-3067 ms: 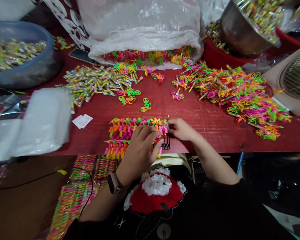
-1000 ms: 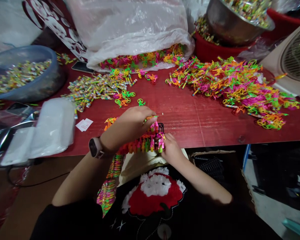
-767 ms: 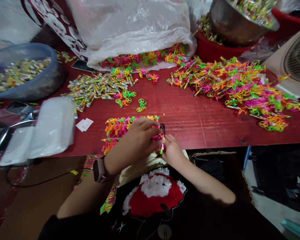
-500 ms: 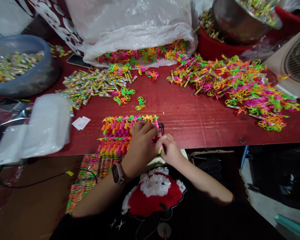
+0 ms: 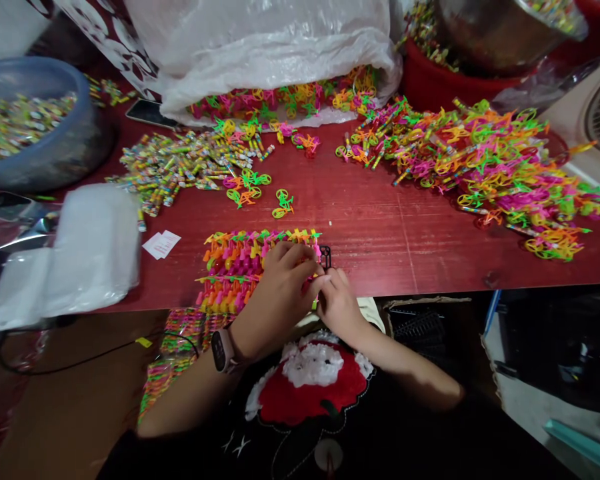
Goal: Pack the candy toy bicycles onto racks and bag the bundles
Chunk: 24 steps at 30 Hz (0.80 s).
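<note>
In the head view, the left hand (image 5: 286, 288) lies palm down over the right part of the rows of coloured plastic pieces (image 5: 233, 263), its fingers bent and loosely bunched, its thumb reaching toward the other hand. The right hand (image 5: 343, 305) is half curled at the front edge of the counter (image 5: 370, 233), its fingertips meeting the left thumb. Whether anything is pinched where they meet cannot be told, since the fingers cover that spot.

The rows lie on the counter along its front edge, in two bands of pink, orange, yellow and green, reaching left from under the left hand. A corner of a black grid (image 5: 325, 256) shows at their right end, just beside the fingers. A wristband (image 5: 222, 351) sits on the left wrist.

Beyond the rows lie a few loose bicycle-shaped pieces (image 5: 283, 202), a pile of patterned sticks (image 5: 190, 163) and, farther right, a large mixed heap (image 5: 510, 160). Two paper slips (image 5: 161, 245) lie left of the rows, beside stacked clear bags (image 5: 95, 247)
</note>
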### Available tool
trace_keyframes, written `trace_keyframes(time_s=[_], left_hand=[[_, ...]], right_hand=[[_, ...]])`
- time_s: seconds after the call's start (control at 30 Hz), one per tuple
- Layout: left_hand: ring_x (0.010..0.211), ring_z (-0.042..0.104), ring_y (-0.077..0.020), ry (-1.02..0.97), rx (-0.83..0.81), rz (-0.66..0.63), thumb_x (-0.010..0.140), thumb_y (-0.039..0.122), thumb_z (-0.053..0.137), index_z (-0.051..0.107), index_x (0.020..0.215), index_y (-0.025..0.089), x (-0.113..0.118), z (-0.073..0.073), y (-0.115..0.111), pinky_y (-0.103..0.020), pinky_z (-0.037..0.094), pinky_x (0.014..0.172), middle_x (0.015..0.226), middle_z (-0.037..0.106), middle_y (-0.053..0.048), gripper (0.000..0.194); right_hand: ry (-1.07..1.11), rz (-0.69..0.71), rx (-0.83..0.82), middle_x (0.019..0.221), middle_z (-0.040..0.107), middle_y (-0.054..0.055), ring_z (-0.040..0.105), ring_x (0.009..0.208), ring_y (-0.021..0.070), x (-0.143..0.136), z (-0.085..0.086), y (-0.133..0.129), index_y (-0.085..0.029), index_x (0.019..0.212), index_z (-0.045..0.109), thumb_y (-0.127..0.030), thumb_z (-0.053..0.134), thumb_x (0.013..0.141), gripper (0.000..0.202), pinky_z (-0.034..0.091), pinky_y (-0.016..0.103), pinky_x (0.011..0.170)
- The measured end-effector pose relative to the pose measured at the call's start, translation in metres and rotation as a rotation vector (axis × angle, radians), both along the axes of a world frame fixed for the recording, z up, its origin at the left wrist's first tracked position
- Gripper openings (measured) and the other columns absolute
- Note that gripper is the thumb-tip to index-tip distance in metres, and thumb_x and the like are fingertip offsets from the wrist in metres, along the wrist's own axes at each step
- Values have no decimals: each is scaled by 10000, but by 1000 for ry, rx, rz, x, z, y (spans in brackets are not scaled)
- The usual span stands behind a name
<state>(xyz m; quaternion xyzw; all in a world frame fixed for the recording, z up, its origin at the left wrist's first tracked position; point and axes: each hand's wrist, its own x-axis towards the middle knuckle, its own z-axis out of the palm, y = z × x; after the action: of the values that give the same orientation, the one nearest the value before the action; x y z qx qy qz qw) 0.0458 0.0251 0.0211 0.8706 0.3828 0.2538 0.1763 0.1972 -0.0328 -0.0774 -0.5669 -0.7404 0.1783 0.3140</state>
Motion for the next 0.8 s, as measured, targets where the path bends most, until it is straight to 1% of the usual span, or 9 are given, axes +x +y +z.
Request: trace_keyframes(time_s=[0.13, 0.27, 0.33, 0.4, 0.43, 0.53, 0.63, 0.7, 0.8], left_hand=[[1191, 557, -282, -60, 5, -45, 981, 230, 674, 605, 1254, 202, -11, 0, -4, -496, 501, 1041, 1251, 634, -123, 283], [1248, 555, -300, -34, 30, -51, 950, 228, 709, 593, 1232, 222, -20, -3, -10, -533, 491, 1075, 1297, 617, -124, 305], [1228, 568, -293, -34, 52, -44, 952, 211, 702, 599, 1202, 226, -20, -5, -11, -529, 500, 1066, 1259, 638, -110, 271], [1184, 582, -281, -39, 75, -28, 965, 209, 685, 601, 1161, 222, -18, -7, -11, -515, 511, 1049, 1187, 663, -96, 214], [1162, 586, -277, -37, 87, -19, 973, 211, 675, 600, 1142, 219, -16, -8, -11, -508, 515, 1039, 1154, 670, -90, 184], [1129, 581, -274, -32, 134, 0, 983, 216, 664, 590, 1115, 210, -13, -9, -8, -495, 520, 1017, 1110, 677, -80, 152], [1112, 579, -271, -41, 180, 6, 978, 212, 669, 575, 1114, 206, -12, -11, -5, -491, 521, 1010, 1103, 680, -76, 166], [1107, 581, -270, -41, 196, 4, 976, 206, 669, 570, 1114, 203, -12, -12, -5, -490, 522, 1012, 1100, 680, -76, 170], [1112, 587, -267, -40, 205, -1, 983, 202, 659, 567, 1134, 206, -13, -13, -5, -488, 522, 1018, 1102, 685, -75, 177]], right_hand=[[103, 61, -55, 956, 614, 100, 540, 939, 279, 11, 5, 6, -220, 885, 660, -74, 524, 917, 202, 501, 433, 821], [279, 260, -245, 988, 696, 56, 643, 920, 214, 50, 29, 33, -222, 1016, 728, -109, 560, 916, 226, 535, 381, 840], [246, 141, -187, 1005, 721, 64, 664, 950, 215, 72, 43, 61, -216, 1068, 746, -134, 552, 926, 254, 534, 393, 893], [95, -64, -42, 1094, 721, 107, 646, 1086, 260, 90, 56, 100, -193, 1086, 751, -171, 536, 952, 255, 500, 445, 1010], [2, -109, 8, 1162, 708, 132, 619, 1166, 283, 97, 60, 124, -180, 1134, 745, -193, 536, 966, 269, 471, 467, 1070], [-252, -248, 96, 1444, 569, 211, 474, 1379, 362, 109, 62, 200, -132, 1347, 669, -290, 571, 992, 401, 357, 532, 1193], [-357, -305, 79, 1568, 465, 238, 380, 1469, 402, 114, 55, 267, -124, 1474, 581, -391, 529, 1031, 519, 295, 597, 1215], [-376, -337, 43, 1601, 432, 251, 355, 1490, 420, 115, 51, 295, -119, 1492, 564, -434, 491, 1047, 551, 272, 631, 1212], [-409, -350, -40, 1593, 454, 255, 383, 1473, 422, 110, 48, 311, -111, 1492, 561, -418, 433, 1060, 545, 234, 666, 1214]])
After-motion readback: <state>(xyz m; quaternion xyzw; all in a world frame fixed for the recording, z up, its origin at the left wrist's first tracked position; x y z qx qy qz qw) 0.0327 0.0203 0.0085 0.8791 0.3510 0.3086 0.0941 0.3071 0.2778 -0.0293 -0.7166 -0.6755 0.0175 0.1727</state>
